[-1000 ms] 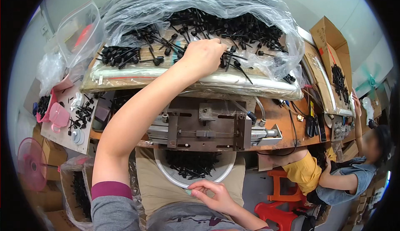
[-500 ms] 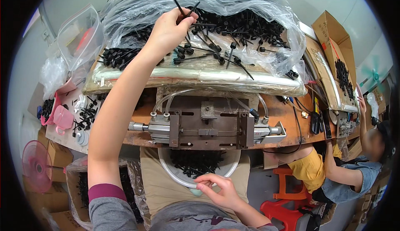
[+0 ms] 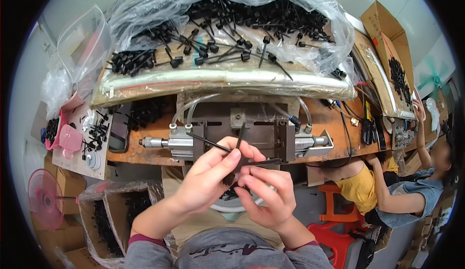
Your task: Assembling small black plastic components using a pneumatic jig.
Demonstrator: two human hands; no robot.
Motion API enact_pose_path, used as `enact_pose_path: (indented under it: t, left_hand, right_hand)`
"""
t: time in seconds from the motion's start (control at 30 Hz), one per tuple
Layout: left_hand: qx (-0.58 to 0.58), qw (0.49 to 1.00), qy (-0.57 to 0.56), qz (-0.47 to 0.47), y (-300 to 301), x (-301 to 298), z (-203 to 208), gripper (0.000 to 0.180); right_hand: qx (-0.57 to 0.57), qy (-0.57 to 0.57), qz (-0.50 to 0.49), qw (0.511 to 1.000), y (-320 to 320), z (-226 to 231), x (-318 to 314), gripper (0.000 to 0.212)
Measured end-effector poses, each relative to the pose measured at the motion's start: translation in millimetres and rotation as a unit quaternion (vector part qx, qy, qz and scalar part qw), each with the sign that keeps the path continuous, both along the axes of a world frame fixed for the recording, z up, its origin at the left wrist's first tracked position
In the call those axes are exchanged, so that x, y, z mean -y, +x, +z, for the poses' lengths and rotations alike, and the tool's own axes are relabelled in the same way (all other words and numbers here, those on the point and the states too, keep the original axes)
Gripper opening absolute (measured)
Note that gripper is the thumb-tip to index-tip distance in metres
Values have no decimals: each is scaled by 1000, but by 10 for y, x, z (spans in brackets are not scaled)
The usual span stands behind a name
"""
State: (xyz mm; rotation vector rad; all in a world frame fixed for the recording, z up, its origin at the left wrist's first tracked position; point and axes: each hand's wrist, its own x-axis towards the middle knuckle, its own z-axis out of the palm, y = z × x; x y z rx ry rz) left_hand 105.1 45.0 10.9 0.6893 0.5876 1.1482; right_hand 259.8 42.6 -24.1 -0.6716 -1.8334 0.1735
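Note:
Above my lap, in front of the bench edge, my left hand [image 3: 206, 177] pinches several black plastic stemmed parts [image 3: 209, 143], whose thin rods stick out at different angles. My right hand [image 3: 271, 196] is close beside it, fingers bent around the dark lower ends of these parts; its exact grip is partly hidden. Behind both hands is a brown metal clamping fixture [image 3: 261, 129] with a cylinder on each side. Below them, a round light basket [image 3: 230, 209] rests on my lap, mostly covered by the hands.
A large heap of similar black parts [image 3: 271, 19] lies under clear plastic sheeting on a raised board. At left are a pink container [image 3: 71, 139] and a pink fan [image 3: 46, 198]. Lined boxes [image 3: 116, 191] stand below. Another person [image 3: 407, 196] sits at right near a red stool [image 3: 332, 245].
My left hand has come down from the heap toward me, bringing black stemmed parts. My right hand has risen from the basket rim to meet it.

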Motion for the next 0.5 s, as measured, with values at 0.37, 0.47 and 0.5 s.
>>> enact_pose_path:
  t: [0.37,0.47,0.5]
  left_hand:
    - [-73,993,-41,86,181,322,-684,29]
    - [-222,972,-41,70,156,360,-661,36]
    - [-230,970,-32,76,158,358,-680,38]
  right_hand:
    - [117,-71,43,990,95,-189,42,38]
    - [74,-158,82,981,97,-206,1,36]
    - [62,-188,97,975,84,-194,1,36]
